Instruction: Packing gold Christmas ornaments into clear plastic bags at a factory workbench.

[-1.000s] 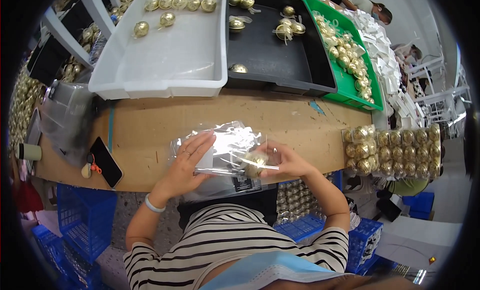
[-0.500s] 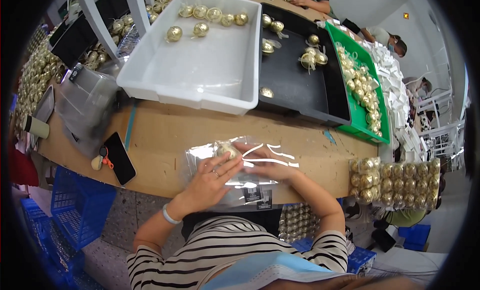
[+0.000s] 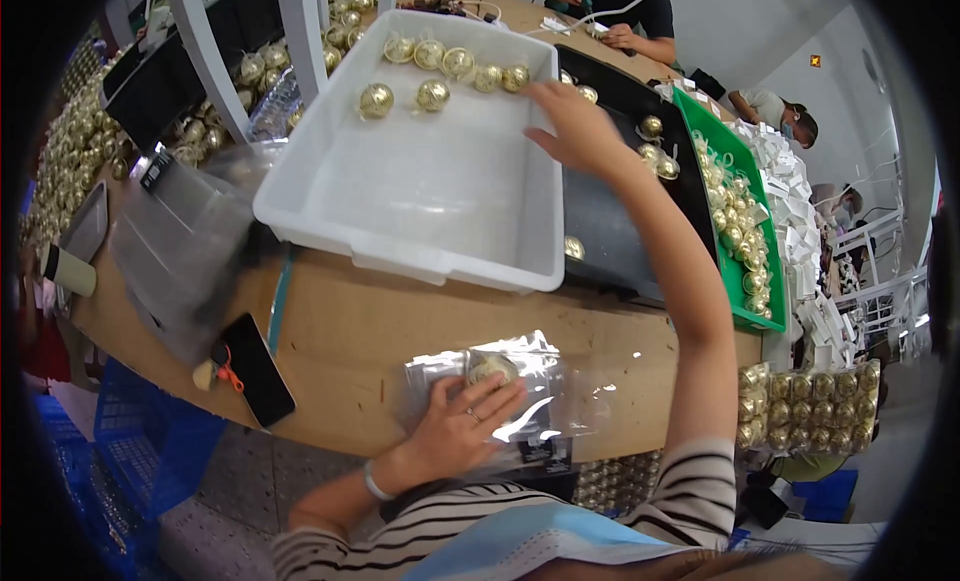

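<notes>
A shiny gold ball ornament (image 3: 492,368) lies on or inside clear plastic bags (image 3: 570,406) at the table's near edge; I cannot tell which. My left hand (image 3: 468,421) rests over the ball, fingers curved across its near side and holding it down. Dark labels (image 3: 545,451) show through the plastic. Away from it, my right hand (image 3: 580,129) is stretched over the right wall of the white tray (image 3: 400,256), by the black tray (image 3: 625,236). Its fingers are extended, thumb apart, slightly blurred, with nothing seen in them. Several gold balls (image 3: 432,96) sit in the white tray's far part.
A green tray (image 3: 745,316) of gold balls stands right of the black one. Clear packs of balls (image 3: 820,411) are at the right edge. A phone (image 3: 257,371), orange-handled item (image 3: 229,369), grey plastic bags (image 3: 185,251) and a cup (image 3: 70,271) lie left. Co-workers sit beyond.
My right hand has left the bags and moved up and away to the trays. The white strips near it are no longer seen. My left hand stays on the ball; the view has shifted.
</notes>
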Tool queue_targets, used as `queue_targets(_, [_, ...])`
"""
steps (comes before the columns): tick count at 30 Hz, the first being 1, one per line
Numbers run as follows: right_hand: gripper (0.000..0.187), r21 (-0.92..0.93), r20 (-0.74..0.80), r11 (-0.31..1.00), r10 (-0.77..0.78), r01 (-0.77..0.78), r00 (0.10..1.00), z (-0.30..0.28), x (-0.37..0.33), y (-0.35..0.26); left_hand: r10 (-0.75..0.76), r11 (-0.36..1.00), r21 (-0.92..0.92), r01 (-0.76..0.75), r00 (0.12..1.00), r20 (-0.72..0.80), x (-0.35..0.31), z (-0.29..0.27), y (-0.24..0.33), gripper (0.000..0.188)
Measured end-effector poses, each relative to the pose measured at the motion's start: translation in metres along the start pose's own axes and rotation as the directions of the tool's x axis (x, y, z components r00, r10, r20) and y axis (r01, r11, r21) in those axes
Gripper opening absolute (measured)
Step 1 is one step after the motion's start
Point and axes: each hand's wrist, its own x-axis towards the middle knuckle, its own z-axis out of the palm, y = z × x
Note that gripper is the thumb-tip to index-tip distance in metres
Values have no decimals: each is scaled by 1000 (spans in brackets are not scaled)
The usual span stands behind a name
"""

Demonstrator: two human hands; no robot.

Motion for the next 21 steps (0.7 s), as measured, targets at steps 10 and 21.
queue_targets(10, [71,-343,246,912,318,-225,915,170,159,60,1,999,52,4,995,-105,-5,22,-6,71])
queue_targets(21, [58,864,72,469,247,-184,966,-51,-129,-79,-45,997,-57,46,999,28,-5,9,1,80])
